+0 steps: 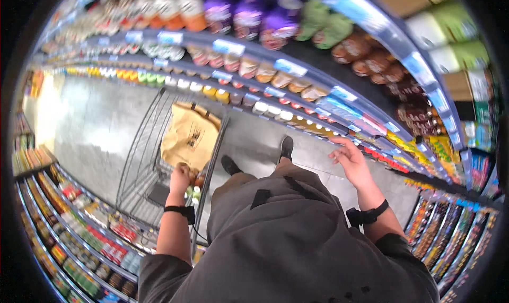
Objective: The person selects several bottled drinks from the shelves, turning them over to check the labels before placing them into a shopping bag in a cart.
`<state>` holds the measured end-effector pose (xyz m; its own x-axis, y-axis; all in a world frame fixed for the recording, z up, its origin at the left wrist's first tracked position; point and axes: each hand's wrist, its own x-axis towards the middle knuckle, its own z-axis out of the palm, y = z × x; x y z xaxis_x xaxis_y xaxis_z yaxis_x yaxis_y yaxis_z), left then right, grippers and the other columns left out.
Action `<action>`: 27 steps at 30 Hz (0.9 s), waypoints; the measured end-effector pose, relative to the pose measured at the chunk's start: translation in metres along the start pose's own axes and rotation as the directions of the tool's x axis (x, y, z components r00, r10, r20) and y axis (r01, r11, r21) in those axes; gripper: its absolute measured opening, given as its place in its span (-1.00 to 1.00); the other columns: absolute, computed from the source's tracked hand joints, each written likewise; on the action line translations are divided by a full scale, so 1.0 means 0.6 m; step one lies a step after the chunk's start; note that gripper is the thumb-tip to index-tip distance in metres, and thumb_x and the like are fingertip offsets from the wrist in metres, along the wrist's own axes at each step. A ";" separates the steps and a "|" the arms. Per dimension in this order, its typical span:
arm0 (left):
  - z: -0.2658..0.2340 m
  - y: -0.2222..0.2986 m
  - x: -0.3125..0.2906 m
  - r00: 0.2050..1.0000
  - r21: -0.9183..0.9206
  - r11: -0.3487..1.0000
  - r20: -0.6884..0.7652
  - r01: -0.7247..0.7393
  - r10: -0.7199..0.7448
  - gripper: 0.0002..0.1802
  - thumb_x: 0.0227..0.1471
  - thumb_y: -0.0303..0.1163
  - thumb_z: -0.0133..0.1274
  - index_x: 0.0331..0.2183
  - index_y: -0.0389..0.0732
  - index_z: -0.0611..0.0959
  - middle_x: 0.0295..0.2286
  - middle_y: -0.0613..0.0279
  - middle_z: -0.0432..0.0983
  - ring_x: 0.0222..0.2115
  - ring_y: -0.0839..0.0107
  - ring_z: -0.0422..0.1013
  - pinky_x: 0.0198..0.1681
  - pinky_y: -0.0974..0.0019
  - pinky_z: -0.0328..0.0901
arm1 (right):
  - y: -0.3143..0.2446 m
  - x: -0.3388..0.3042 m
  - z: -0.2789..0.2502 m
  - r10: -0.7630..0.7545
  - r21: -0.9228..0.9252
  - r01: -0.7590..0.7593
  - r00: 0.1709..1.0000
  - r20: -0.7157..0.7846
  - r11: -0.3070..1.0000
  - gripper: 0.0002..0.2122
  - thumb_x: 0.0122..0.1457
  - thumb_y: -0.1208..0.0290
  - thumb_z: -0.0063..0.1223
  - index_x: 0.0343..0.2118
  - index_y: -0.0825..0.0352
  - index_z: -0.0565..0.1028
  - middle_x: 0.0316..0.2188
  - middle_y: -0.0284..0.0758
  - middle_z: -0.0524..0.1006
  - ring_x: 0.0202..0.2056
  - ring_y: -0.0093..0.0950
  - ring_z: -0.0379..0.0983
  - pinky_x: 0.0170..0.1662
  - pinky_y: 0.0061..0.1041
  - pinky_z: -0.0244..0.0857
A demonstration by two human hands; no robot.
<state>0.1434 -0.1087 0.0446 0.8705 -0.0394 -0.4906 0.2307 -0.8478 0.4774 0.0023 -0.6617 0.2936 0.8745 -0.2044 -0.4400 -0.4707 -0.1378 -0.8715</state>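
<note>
My left hand [181, 178] is closed over the metal shopping cart [139, 149], and what its fingers hold, if anything, is hidden. Right beside it in the cart are some small brown items [194, 174] and white-capped containers [196, 191], too blurred to name. A large tan paper bag [189, 138] with dark handles lies in the cart just beyond that hand. My right hand [349, 162] is raised in front of the shelves with its fingers apart and loosely bent. It holds nothing and appears apart from the goods.
A long shelf unit curves across the front and right, stocked with purple packages [247, 14], green pouches [333, 31] and brown packages [371, 59]. Another stocked shelf [101, 239] stands at lower left. Grey floor [90, 128] stretches left of the cart. My shoes [230, 165] are beside the cart.
</note>
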 end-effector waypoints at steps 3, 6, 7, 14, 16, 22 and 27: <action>-0.022 0.214 0.001 0.983 -0.078 0.984 0.077 -0.162 0.168 -0.77 0.21 -0.31 0.03 -0.15 -0.17 0.65 -0.54 -0.05 0.55 -0.49 0.02 0.52 -0.36 0.03 0.36 | 0.025 -0.003 -0.101 -0.112 0.051 0.127 0.965 -0.239 0.991 -0.65 0.29 0.64 -0.06 0.14 0.32 0.41 0.03 -0.34 0.50 -0.18 -0.55 0.53 -0.16 -0.54 0.40; -0.020 0.449 -0.011 0.910 -0.016 0.910 0.028 -0.414 0.414 -0.80 0.21 -0.38 0.03 -0.15 -0.16 0.65 -0.59 -0.01 0.50 -0.57 0.09 0.46 -0.45 0.11 0.33 | 0.034 -0.014 -0.203 -0.405 -0.275 0.306 0.782 -0.474 0.912 -0.60 0.21 0.71 -0.09 0.12 0.34 0.41 0.14 -0.26 0.41 -0.20 -0.53 0.53 -0.17 -0.53 0.40; -0.006 0.527 -0.025 0.867 -0.054 0.865 -0.001 -0.498 0.499 -0.80 0.20 -0.38 0.04 -0.15 -0.16 0.65 -0.59 0.00 0.51 -0.58 0.07 0.45 -0.45 0.11 0.33 | 0.027 -0.018 -0.231 -0.436 -0.284 0.333 0.747 -0.503 0.899 -0.54 0.17 0.75 -0.09 0.16 0.34 0.39 0.22 -0.22 0.34 -0.14 -0.49 0.53 -0.11 -0.53 0.40; 0.119 0.964 -0.135 0.344 -0.179 0.372 0.166 -0.911 0.924 -0.80 0.22 -0.40 0.08 -0.12 -0.20 0.66 -0.58 0.10 0.47 -0.61 0.30 0.37 -0.45 0.28 0.32 | 0.025 -0.072 -0.387 -0.633 -0.479 0.417 0.571 -0.523 0.772 -0.32 0.13 0.80 -0.08 0.37 0.38 0.19 0.41 -0.06 0.06 0.11 -0.32 0.49 -0.05 -0.47 0.44; 0.138 1.051 -0.162 0.211 -0.225 0.254 0.196 -0.941 0.958 -0.79 0.22 -0.39 0.09 -0.13 -0.21 0.66 -0.59 0.09 0.46 -0.61 0.30 0.37 -0.45 0.28 0.32 | 0.040 -0.082 -0.424 -0.620 -0.445 0.436 0.609 -0.495 0.783 -0.28 0.12 0.79 -0.04 0.40 0.40 0.12 0.41 0.01 0.06 0.14 -0.29 0.48 -0.04 -0.45 0.46; 0.190 1.229 -0.244 0.126 -0.104 0.147 0.190 -0.984 0.974 -0.80 0.18 -0.39 0.19 -0.16 -0.23 0.68 -0.43 0.17 0.58 -0.53 0.35 0.43 -0.42 0.24 0.34 | 0.039 -0.084 -0.471 -0.571 -0.287 0.494 0.736 -0.364 0.821 -0.31 0.16 0.68 0.04 0.38 0.43 0.09 0.27 0.01 0.25 0.07 -0.27 0.53 -0.08 -0.39 0.51; 0.267 1.277 -0.221 -0.019 -0.112 -0.014 0.040 -0.994 0.999 -0.78 0.13 -0.30 0.22 -0.19 -0.14 0.73 -0.30 0.12 0.67 -0.31 0.14 0.59 -0.26 0.15 0.46 | 0.025 -0.087 -0.487 -0.522 -0.318 0.433 0.799 -0.298 0.844 -0.31 0.18 0.56 0.12 0.36 0.44 0.10 0.28 0.02 0.26 0.01 -0.24 0.55 -0.06 -0.35 0.49</action>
<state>0.1353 -0.8377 0.3586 0.1968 -0.8672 0.4574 -0.8198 0.1103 0.5619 -0.0846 -0.9365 0.3668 0.9096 -0.3800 0.1679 -0.0560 -0.5127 -0.8568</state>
